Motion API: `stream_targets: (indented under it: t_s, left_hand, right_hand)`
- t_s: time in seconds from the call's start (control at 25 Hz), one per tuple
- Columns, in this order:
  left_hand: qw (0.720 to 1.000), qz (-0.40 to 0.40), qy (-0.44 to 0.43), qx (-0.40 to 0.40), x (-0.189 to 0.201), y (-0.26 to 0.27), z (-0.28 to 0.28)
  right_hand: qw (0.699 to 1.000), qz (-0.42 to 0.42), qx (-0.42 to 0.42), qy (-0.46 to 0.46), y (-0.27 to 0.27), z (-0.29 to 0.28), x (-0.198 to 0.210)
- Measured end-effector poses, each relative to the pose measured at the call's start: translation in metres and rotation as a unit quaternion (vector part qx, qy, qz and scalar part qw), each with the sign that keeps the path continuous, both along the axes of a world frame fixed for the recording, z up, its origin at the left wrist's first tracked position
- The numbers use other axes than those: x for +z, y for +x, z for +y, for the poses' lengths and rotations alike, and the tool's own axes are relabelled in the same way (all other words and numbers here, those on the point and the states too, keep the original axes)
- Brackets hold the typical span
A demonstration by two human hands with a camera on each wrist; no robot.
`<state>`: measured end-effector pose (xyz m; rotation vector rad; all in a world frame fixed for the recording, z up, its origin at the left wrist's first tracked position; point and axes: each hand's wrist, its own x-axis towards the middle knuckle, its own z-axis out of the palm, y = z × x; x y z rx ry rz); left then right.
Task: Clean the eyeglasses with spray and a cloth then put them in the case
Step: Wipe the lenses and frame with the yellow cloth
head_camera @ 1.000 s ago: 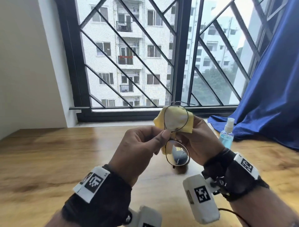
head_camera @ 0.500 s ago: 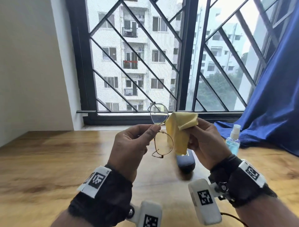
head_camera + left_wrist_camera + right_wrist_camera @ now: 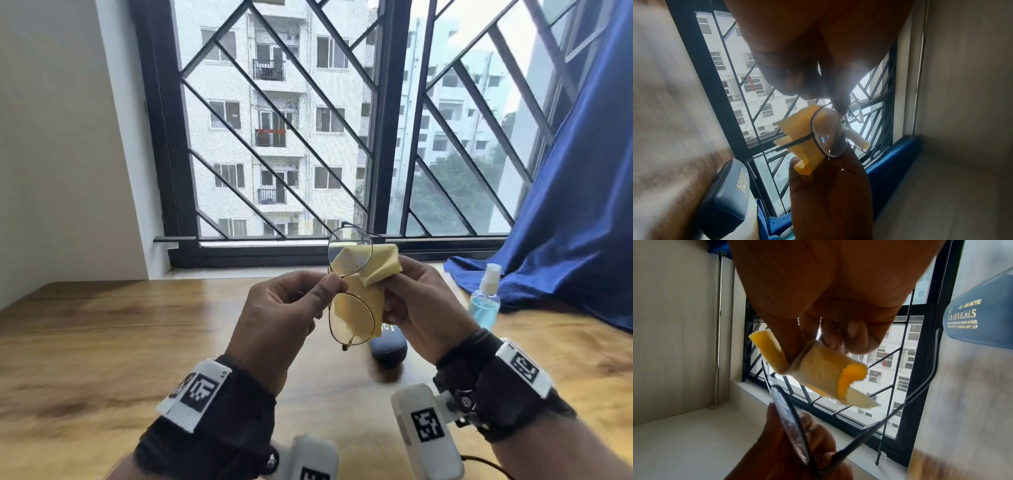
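My left hand [image 3: 322, 291] pinches thin round-rimmed eyeglasses [image 3: 351, 317] at the bridge, holding them on end above the wooden table, one lens over the other. Just right of them my right hand [image 3: 394, 291] grips a folded yellow cloth [image 3: 376, 263], which shows behind both lenses. The left wrist view has the eyeglasses [image 3: 828, 138] in front of the cloth [image 3: 797, 129]. From the right wrist the cloth [image 3: 824, 374] hangs from my fingers, with the eyeglasses [image 3: 789, 417] below it, apart from it. A dark blue case [image 3: 388, 346] lies shut on the table under my hands. A blue spray bottle [image 3: 484, 301] stands to the right.
The wooden table [image 3: 102, 342] runs up to a barred window [image 3: 274, 137] at the back. A blue curtain [image 3: 565, 205] drapes onto the table's right rear, just behind the spray bottle. A white wall closes the left side.
The cloth had come off the lenses to the right half a second ago; it now sits close behind them again. Both hands and the glasses have shifted slightly right.
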<state>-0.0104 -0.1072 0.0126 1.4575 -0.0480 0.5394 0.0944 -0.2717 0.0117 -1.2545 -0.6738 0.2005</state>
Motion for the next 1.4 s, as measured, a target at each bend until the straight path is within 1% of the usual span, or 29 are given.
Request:
stream_targets:
  t_s: [0.12,0.28,0.4,0.52,0.64,0.72,0.8,0.88,1.0,1.04,1.16,1.2,1.32,1.4]
  left_hand:
    - [0.999,0.006,0.031,-0.009,0.001,-0.002,-0.005]
    - [1.0,-0.003,0.018,0.015,0.002,-0.001,-0.003]
    - [1.0,-0.01,0.024,0.007,0.002,-0.002,-0.005]
    - [1.0,-0.011,0.026,0.003,0.002,-0.002,-0.007]
    - [0.999,0.001,0.039,0.01,0.002,0.0,-0.002]
    - [0.998,0.006,0.056,-0.008,0.001,-0.002,-0.002]
    - [0.996,0.011,0.076,-0.042,0.001,-0.004,-0.007]
    - [0.995,0.009,0.073,-0.062,0.002,-0.006,-0.011]
    - [0.996,-0.009,0.073,-0.049,0.002,-0.005,-0.008]
    - [0.996,-0.014,0.075,-0.044,0.002,-0.004,-0.006]
    - [0.997,-0.016,0.068,-0.042,0.002,-0.005,-0.004]
    - [0.997,-0.015,0.068,-0.044,0.002,-0.005,-0.005]
    - [0.995,-0.02,0.086,-0.041,0.0,-0.003,-0.003]
    - [0.995,-0.022,0.085,-0.036,0.0,-0.003,-0.003]
  right_hand:
    - [0.999,-0.008,0.045,0.008,-0.007,0.001,-0.001]
    - [0.997,-0.022,0.077,0.002,-0.002,-0.003,-0.001]
    - [0.997,-0.025,0.072,0.006,0.001,-0.003,-0.003]
    - [0.997,-0.038,0.06,-0.025,-0.006,0.003,-0.003]
    - [0.998,-0.016,0.056,0.007,-0.006,0.0,0.001]
    - [0.999,-0.015,0.037,0.018,-0.003,0.0,0.0]
    - [0.999,-0.034,0.023,0.008,-0.001,0.004,-0.006]
    - [0.999,-0.032,0.037,0.012,0.002,0.007,-0.012]
    - [0.996,0.007,0.061,0.066,0.008,-0.002,-0.007]
    - [0.996,0.005,0.062,0.067,0.009,-0.003,-0.005]
    - [0.996,-0.02,0.079,0.028,-0.001,0.001,-0.005]
    - [0.996,-0.009,0.078,0.032,-0.002,0.001,-0.005]
    - [0.994,0.033,0.071,0.082,0.007,-0.005,-0.005]
    - [0.994,0.008,0.088,0.062,0.008,-0.005,-0.006]
